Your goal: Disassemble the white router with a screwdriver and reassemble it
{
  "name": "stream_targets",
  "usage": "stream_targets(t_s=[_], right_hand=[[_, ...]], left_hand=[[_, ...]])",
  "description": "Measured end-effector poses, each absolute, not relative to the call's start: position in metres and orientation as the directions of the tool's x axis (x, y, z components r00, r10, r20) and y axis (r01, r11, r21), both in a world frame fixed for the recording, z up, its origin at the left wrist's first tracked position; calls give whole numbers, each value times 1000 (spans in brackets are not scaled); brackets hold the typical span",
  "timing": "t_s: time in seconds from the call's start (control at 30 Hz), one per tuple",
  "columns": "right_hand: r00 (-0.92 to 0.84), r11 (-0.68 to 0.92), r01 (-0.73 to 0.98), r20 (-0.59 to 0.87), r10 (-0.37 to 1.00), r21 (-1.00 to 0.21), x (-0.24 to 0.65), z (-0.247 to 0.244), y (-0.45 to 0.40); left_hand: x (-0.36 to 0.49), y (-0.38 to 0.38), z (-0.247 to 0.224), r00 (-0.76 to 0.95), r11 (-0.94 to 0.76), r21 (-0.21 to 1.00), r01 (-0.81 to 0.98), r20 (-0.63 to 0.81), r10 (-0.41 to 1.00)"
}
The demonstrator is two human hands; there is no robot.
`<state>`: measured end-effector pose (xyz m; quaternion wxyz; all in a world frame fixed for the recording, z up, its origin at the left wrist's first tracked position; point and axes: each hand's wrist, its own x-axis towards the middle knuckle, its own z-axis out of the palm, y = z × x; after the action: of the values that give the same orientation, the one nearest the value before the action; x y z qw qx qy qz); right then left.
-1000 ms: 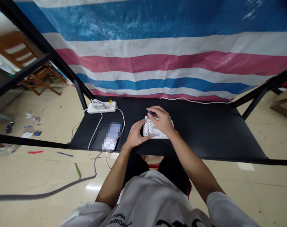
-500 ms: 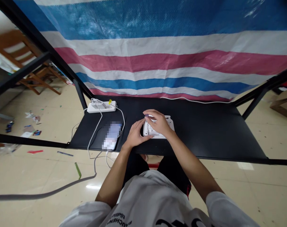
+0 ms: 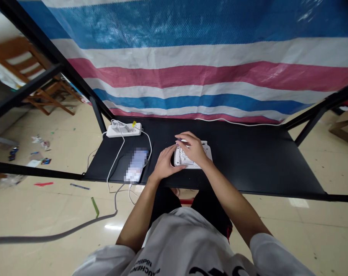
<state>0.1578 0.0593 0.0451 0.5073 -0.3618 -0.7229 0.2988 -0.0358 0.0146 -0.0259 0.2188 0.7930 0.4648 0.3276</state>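
A white plastic board (image 3: 188,162) dotted with small holes lies on the black tabletop in front of me. My left hand (image 3: 165,161) grips its left side, thumb along the near edge and fingers up at the far left corner. Over the board reaches my right hand (image 3: 195,148), its thumb and fingertips pinched on a small purple piece (image 3: 178,140) at that same corner. The piece's exact kind is too small to make out. My right hand hides part of the board's raised middle.
On the black tabletop (image 3: 248,153) to the left are a white power strip (image 3: 124,131) with cables and a phone (image 3: 137,165) with a blurred screen. A striped tarp (image 3: 191,76) hangs behind, between black frame posts (image 3: 97,119). Scraps and a wooden chair (image 3: 33,73) are at left.
My right fingertips have shifted very slightly at the board's far left corner, and more of the purple piece shows. My left hand keeps its hold.
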Motion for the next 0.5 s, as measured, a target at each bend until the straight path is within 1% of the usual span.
stream_targets(t_s=[0.13, 0.37, 0.5], right_hand=[[-254, 573, 238, 519, 816, -784, 161, 51, 60], [-175, 593, 237, 567, 805, -770, 167, 65, 62], [-233, 572, 258, 524, 819, -779, 168, 59, 59]], left_hand=[[-36, 14, -22, 360, -468, 656, 592, 305, 882], [-35, 13, -19, 364, -465, 657, 594, 296, 883], [-33, 13, -18, 372, -460, 647, 608, 279, 885]])
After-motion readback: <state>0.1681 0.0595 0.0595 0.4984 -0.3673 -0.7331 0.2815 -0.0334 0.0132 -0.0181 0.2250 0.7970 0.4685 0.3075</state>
